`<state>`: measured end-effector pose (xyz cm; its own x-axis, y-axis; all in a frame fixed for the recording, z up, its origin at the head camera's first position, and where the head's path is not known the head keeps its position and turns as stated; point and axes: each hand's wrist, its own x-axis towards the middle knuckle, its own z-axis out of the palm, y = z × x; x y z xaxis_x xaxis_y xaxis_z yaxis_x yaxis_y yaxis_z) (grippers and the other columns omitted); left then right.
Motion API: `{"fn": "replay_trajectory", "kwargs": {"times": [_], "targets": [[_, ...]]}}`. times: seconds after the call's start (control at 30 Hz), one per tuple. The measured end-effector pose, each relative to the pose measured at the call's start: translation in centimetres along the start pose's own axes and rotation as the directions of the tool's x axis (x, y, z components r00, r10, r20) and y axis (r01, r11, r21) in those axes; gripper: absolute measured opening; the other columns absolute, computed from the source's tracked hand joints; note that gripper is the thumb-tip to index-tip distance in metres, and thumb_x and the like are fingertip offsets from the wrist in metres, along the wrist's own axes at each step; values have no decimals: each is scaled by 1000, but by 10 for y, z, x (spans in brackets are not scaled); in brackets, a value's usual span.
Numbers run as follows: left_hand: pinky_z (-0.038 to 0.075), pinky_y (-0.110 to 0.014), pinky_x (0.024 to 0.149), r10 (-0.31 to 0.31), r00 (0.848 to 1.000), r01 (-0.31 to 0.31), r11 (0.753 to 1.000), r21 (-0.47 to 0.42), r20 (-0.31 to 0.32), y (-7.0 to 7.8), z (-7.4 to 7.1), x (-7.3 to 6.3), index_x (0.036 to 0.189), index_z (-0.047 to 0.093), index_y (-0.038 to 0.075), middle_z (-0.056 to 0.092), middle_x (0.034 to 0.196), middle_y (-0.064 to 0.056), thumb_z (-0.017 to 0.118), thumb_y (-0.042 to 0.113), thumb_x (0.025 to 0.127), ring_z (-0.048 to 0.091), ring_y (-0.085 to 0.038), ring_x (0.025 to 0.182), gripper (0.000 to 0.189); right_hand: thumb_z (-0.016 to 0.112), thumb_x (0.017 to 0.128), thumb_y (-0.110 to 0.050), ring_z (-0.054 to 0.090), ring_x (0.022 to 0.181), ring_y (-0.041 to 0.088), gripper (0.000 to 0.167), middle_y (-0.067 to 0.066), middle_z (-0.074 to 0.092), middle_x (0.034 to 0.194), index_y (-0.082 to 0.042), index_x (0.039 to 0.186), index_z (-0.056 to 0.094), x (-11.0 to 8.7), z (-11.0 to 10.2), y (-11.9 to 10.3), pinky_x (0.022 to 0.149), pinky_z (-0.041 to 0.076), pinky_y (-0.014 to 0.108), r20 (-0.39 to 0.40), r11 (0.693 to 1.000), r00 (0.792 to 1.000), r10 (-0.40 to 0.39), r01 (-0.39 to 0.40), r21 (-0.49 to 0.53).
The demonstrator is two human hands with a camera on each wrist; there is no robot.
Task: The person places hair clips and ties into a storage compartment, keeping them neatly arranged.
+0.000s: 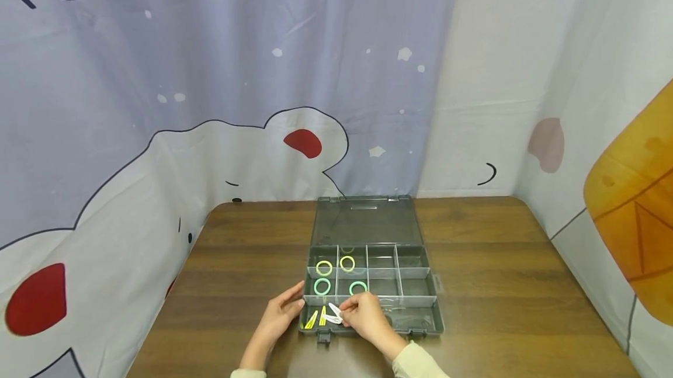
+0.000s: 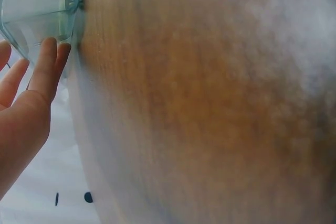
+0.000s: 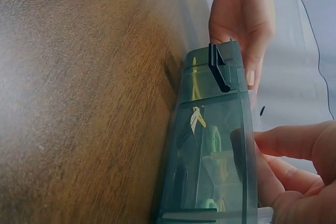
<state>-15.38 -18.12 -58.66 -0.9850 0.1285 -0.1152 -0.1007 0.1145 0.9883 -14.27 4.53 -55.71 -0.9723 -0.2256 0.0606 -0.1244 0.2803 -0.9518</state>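
Note:
A translucent dark-grey compartment box (image 1: 381, 302) lies on the table with its lid (image 1: 367, 221) folded back. My right hand (image 1: 365, 315) reaches over its front wall, thumb and fingers pinching at a white snap hair clip (image 1: 332, 319) in the long front compartment. Another white hair clip (image 1: 335, 309) lies right at the fingertips. Left of these are yellow hair clips (image 1: 311, 320). My left hand (image 1: 278, 314) rests against the box's left side, fingers extended; in the left wrist view its fingertips (image 2: 48, 48) are at the box wall.
Yellow rings (image 1: 323, 268) and green rings (image 1: 322, 287) sit in the left compartments behind the front one. Black latches (image 1: 323, 337) stick out from the front wall. A wooden table (image 1: 236, 261) lies below, with a printed curtain (image 1: 252, 74) behind and at both sides.

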Motion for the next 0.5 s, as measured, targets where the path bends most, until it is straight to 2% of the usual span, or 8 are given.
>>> {"fn": "replay_trajectory", "kwargs": {"times": [0.2, 0.27, 0.37, 0.43, 0.5], "targets": [[50, -24, 92, 24, 1000, -24, 1000, 14, -10, 0, -1, 1, 138, 46, -5, 49, 135, -30, 60, 3, 93, 50, -40, 124, 47, 64, 71, 14, 62, 47, 15, 8, 12, 66, 59, 10, 75, 69, 2, 0, 0, 43, 48, 15, -20, 997, 999, -35, 33, -70], [50, -23, 92, 26, 1000, -26, 1000, 12, -11, 0, 0, 2, 138, 47, -5, 50, 135, -30, 60, 2, 93, 50, -40, 123, 47, 64, 70, 13, 61, 47, 14, 7, 12, 66, 60, 10, 75, 69, 2, -1, -1, 43, 48, 16, -16, 997, 999, -38, 37, -69], [51, -24, 92, 30, 1000, -30, 999, 26, -8, 0, 1, 3, 138, 46, -5, 50, 134, -30, 60, 2, 93, 51, -40, 122, 47, 65, 72, 13, 65, 50, 24, 6, 14, 67, 62, 12, 77, 68, 2, -5, -1, 45, 51, 17, 8, 999, 1000, -22, 22, -25], [52, -26, 92, 30, 999, -29, 999, 40, -13, 1, 0, 2, 138, 47, -6, 50, 133, -31, 60, 1, 93, 53, -40, 120, 47, 65, 75, 13, 66, 55, 33, 7, 18, 67, 65, 15, 81, 66, 3, -8, -1, 48, 56, 23, 38, 999, 999, -10, 9, 36], [53, -28, 90, 35, 999, -34, 997, 63, -17, 3, -1, 1, 136, 47, -7, 51, 131, -33, 60, -1, 92, 55, -41, 117, 47, 62, 77, 15, 65, 60, 42, 8, 24, 66, 69, 18, 84, 64, 3, -14, -7, 53, 59, 34, 71, 997, 997, -8, 2, 78]]}}
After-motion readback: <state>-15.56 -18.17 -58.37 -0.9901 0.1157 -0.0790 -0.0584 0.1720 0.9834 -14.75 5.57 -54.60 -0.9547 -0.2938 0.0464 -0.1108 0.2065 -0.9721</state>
